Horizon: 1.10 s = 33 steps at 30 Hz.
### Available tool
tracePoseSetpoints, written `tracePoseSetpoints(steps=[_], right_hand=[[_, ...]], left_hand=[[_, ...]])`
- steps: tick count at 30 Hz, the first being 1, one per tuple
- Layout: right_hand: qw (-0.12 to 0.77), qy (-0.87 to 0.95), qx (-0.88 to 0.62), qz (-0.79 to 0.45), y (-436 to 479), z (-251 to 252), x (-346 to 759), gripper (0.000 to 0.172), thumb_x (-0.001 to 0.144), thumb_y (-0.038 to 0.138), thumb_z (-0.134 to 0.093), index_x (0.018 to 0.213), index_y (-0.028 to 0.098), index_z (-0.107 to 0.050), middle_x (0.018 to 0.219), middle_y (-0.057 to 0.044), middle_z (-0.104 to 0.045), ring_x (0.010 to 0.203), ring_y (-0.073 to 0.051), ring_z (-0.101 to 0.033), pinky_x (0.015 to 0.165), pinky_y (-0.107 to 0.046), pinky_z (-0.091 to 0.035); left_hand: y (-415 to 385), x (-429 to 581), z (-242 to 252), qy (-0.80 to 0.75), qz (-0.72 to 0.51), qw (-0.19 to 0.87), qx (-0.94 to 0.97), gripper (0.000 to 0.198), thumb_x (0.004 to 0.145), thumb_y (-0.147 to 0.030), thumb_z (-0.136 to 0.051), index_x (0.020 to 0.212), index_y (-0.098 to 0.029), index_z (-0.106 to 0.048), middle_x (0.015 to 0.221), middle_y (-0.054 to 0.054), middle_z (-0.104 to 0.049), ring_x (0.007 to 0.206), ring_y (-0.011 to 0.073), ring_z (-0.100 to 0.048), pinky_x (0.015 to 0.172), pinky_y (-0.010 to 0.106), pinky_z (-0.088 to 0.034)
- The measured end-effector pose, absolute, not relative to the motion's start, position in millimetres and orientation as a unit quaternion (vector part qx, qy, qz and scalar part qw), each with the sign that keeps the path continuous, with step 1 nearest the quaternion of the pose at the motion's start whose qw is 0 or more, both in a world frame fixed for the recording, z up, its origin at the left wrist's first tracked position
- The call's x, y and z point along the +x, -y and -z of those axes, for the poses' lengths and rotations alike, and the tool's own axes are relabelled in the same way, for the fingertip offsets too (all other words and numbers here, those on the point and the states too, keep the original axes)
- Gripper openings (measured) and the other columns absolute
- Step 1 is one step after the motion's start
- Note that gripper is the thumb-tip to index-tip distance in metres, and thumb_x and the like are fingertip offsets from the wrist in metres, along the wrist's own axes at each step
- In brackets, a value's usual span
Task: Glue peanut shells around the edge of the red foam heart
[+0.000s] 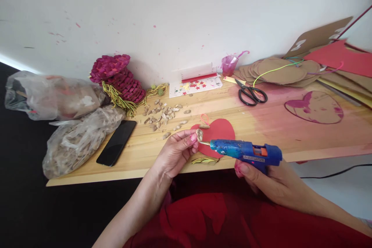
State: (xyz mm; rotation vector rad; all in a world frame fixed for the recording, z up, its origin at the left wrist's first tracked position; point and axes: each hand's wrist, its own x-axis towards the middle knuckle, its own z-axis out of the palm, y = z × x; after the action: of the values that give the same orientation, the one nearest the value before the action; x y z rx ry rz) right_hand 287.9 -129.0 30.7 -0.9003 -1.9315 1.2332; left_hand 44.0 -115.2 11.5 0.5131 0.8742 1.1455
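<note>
My left hand (pixel 177 151) pinches a small pale shell piece (pixel 199 135) between thumb and fingertips, just above the table's front edge. My right hand (pixel 269 180) grips a blue hot glue gun (pixel 247 152) by its handle. The gun's nozzle points left and its tip touches the shell piece. Right behind them a red paper heart (pixel 221 130) lies flat on the wooden table (pixel 261 124), with a pink loop and one shell at its top. A small yellow-green tassel (pixel 205 161) lies at the heart's lower edge.
Loose shells (pixel 162 116) are scattered behind my left hand. A black phone (pixel 116 142), two plastic bags (pixel 75 137) and a magenta woven craft piece (pixel 119 77) sit at left. Black scissors (pixel 251 93), cardboard hearts (pixel 315 106), a pink cup (pixel 228 64) and a star sheet (pixel 194 85) lie behind.
</note>
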Motion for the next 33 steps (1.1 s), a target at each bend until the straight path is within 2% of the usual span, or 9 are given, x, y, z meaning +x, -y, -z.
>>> tracePoseSetpoints(steps=[12,19,33], right_hand=[[0.325,0.744,-0.355,-0.463,129.9,-27.0,289.6,0.029,0.099,0.032,-0.052,0.072,0.025,-0.060,0.047,0.005,-0.053,0.044,-0.013,-0.049,0.041,-0.025,-0.038],[0.333,0.759,-0.356,-0.433,128.7,-28.7,290.3,0.036,0.100,0.033,-0.051,0.065,0.024,-0.056,0.047,0.004,-0.053,0.045,-0.013,-0.049,0.042,-0.025,-0.040],[0.367,0.760,-0.370,-0.389,127.0,-27.4,289.5,0.028,0.097,0.036,-0.055,0.071,0.024,-0.059,0.052,0.004,-0.055,0.049,-0.013,-0.053,0.043,-0.023,-0.043]], left_hand=[[115.3,44.1,-10.6,-0.396,-0.519,0.721,0.234,0.028,0.063,-0.023,-0.093,0.081,-0.011,-0.076,0.064,0.000,-0.065,0.057,0.0058,-0.057,0.057,0.016,-0.048],[115.9,43.4,-11.5,-0.399,-0.516,0.720,0.234,0.027,0.064,-0.023,-0.093,0.080,-0.010,-0.076,0.064,0.001,-0.065,0.057,0.0061,-0.056,0.058,0.016,-0.047],[114.7,42.3,-14.0,-0.404,-0.513,0.721,0.231,0.028,0.062,-0.024,-0.094,0.079,-0.011,-0.076,0.063,0.000,-0.064,0.056,0.0058,-0.057,0.056,0.015,-0.048]])
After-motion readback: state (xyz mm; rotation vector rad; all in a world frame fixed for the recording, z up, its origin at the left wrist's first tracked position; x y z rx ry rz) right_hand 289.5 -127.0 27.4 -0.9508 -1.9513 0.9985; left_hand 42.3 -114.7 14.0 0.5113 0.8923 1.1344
